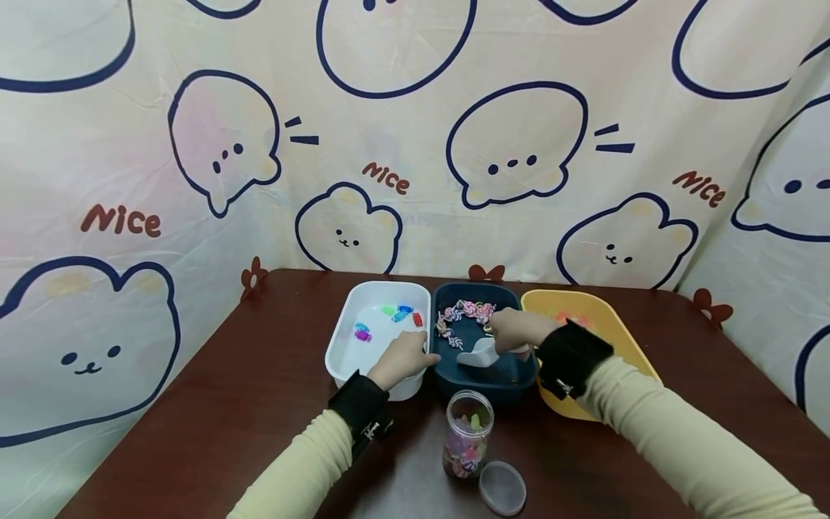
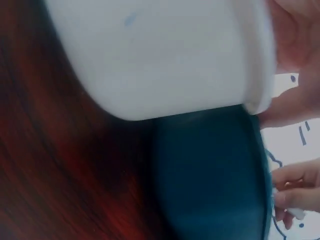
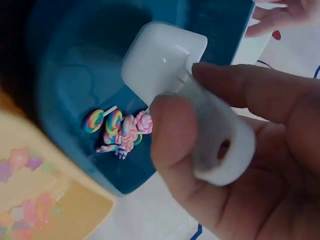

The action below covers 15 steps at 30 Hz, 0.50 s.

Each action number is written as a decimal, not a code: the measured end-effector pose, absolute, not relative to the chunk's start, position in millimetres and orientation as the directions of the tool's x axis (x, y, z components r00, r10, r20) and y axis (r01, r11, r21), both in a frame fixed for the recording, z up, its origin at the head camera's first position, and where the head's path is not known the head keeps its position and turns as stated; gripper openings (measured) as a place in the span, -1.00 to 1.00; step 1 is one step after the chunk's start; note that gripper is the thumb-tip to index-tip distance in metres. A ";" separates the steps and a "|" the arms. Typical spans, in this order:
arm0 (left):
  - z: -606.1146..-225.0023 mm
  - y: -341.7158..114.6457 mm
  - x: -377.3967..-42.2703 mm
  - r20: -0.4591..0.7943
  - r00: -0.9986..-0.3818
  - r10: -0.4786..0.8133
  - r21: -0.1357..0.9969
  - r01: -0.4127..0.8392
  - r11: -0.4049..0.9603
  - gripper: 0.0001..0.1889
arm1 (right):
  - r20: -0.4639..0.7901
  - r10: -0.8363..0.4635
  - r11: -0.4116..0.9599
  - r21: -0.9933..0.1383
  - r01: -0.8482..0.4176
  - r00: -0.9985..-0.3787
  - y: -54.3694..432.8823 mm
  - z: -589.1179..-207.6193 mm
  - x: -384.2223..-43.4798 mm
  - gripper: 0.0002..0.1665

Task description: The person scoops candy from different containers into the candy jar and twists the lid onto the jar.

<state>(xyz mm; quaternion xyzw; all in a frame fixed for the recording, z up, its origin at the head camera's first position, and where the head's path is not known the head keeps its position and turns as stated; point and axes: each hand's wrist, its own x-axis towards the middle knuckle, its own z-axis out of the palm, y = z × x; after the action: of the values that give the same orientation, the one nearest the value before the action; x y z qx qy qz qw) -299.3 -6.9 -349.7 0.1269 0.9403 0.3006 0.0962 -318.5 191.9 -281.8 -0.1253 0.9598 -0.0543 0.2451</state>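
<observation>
My right hand pinches the handle of a small white scoop between thumb and fingers. Low over the dark blue tub, the scoop's bowl shows nothing inside in the right wrist view. Small swirl lollipops and twisted candy charms lie in that tub beyond the scoop. My left hand grips the near right rim of the white tub, its thumb pointing toward the blue tub. Several bright candy-shaped pieces lie in the white tub.
Right of the blue tub stands a yellow tub with pale pink and orange pieces. In front, a clear jar stands without its lid, partly filled with mixed charms. A round clear lid lies beside it on the brown table.
</observation>
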 end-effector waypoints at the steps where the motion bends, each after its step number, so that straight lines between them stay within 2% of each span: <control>1: -351.2 -5.7 -300.1 -0.111 -0.951 0.290 0.600 0.169 0.782 -0.71 | -0.461 -0.258 0.964 -0.176 -0.197 -0.849 189.5 -282.3 -321.7 -0.94; 5: -354.8 -2.5 -300.5 -0.124 -0.949 0.288 0.635 0.147 0.759 -0.80 | -0.460 -0.239 0.963 -0.228 -0.147 -0.855 184.0 -284.5 -330.4 -0.76; 10: -356.7 2.6 -299.9 -0.119 -0.943 0.311 0.636 0.168 0.753 -0.81 | -0.432 -0.243 0.950 -0.285 -0.124 -0.868 180.2 -293.2 -339.9 -0.67; 14: -356.9 6.5 -298.5 -0.101 -0.940 0.326 0.621 0.196 0.759 -0.78 | -0.389 -0.258 0.944 -0.297 -0.145 -0.884 176.9 -300.5 -347.7 -0.90; 15: -357.0 7.3 -297.9 -0.097 -0.939 0.329 0.620 0.202 0.758 -0.78 | -0.379 -0.258 0.944 -0.293 -0.149 -0.889 176.3 -301.1 -348.9 -0.85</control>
<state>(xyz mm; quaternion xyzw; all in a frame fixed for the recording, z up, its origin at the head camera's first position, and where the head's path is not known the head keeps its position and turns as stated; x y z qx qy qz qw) -297.9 7.3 -357.0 0.1424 0.9321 0.3174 0.1005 -348.9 176.3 -301.1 -0.1057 0.9632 -0.1288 0.2109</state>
